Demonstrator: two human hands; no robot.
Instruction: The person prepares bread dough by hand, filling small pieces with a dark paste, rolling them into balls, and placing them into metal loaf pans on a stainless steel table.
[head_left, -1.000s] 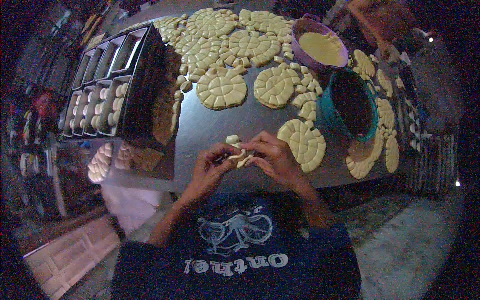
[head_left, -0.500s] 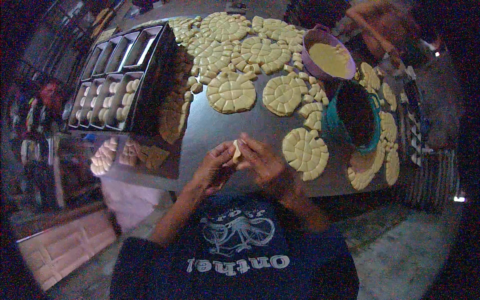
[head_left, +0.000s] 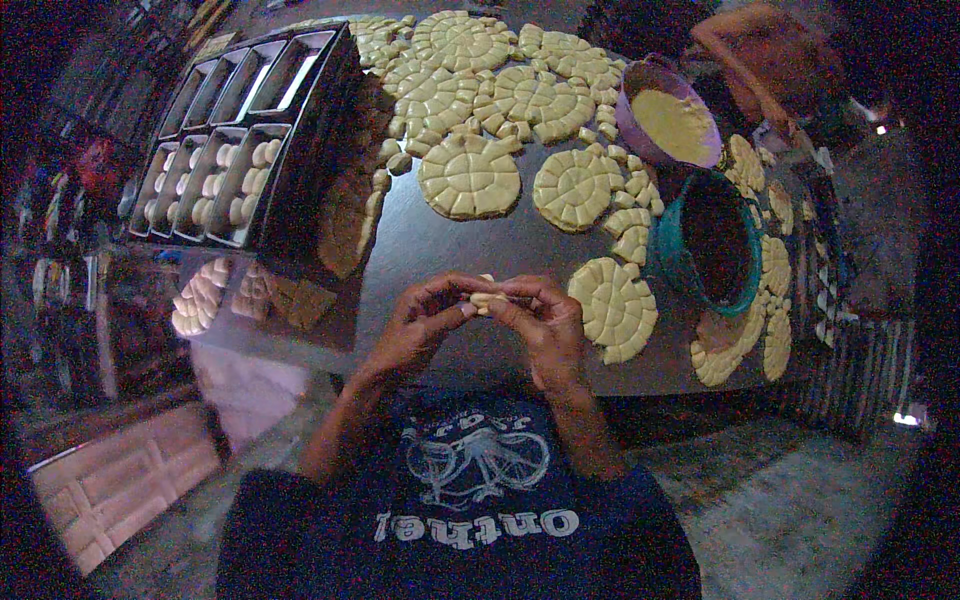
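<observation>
Dough piece (head_left: 488, 298) sits pinched between the fingertips of our left hand (head_left: 420, 325) and right hand (head_left: 548, 325), above the dark table (head_left: 430, 240). A second ago we held it lower and looser; now our fingers have closed round it, so shaping seems underway, near the scored dough round (head_left: 613, 308).

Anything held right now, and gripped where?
A small pale dough piece, pinched at its two ends between the fingertips of the left hand and right hand.
</observation>
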